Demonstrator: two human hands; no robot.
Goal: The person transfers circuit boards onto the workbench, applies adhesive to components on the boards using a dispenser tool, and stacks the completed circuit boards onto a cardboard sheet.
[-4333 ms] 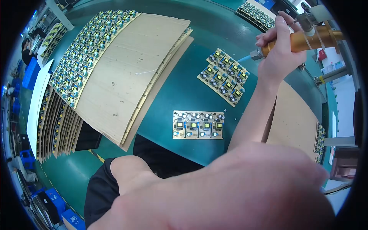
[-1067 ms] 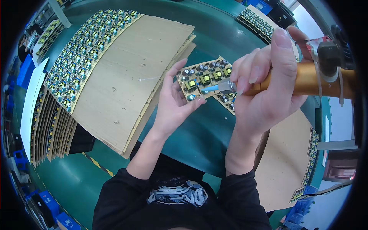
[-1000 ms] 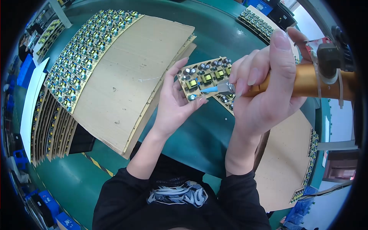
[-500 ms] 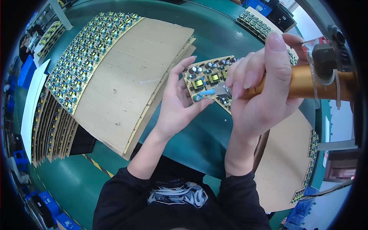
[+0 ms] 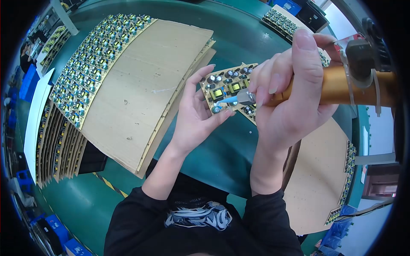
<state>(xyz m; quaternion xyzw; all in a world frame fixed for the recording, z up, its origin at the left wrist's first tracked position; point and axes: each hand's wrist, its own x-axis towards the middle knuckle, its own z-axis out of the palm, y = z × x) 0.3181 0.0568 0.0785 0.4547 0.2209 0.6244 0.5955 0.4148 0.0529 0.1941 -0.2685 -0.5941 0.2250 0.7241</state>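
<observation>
My left hand (image 5: 193,114) grips the left edge of a circuit board (image 5: 226,86), thumb at the near corner and fingers along the far side. Black capacitors and yellow-green transformers cover the board. In my right hand (image 5: 294,85) is a glue dispenser with a gold-coloured barrel (image 5: 337,86), its fingers wrapped round the front end. A metal collar and a blue tapered nozzle (image 5: 228,100) point left, with the tip at the components near my left thumb. White material shows at the tip. My right hand hides the board's right part.
Left of me stands a cardboard stack (image 5: 136,89) with rows of circuit boards (image 5: 100,64) on top. More layered cardboard (image 5: 60,145) leans farther left. At the right lies another cardboard sheet (image 5: 320,179) with boards along its edge. A person (image 5: 26,55) is at far left.
The circuit board and both hands have shifted slightly left and up. The nozzle tip has moved a little left over the components, and white material now shows there.
</observation>
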